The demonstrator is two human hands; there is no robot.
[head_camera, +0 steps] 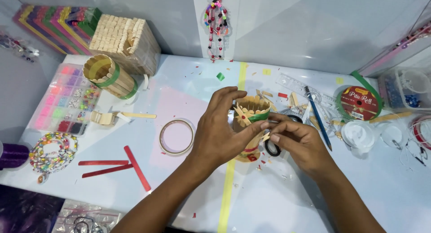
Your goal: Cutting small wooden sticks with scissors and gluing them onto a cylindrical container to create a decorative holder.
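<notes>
The left hand [220,136] wraps a stick cup [249,121] near the table's [269,201] middle; the right hand [298,143] pinches a small wooden piece [266,136] at its side. A tape ring [177,136] lies just left. Red sticks [121,163] lie toward the near-left corner, a bead box [65,98] by the left edge.
</notes>
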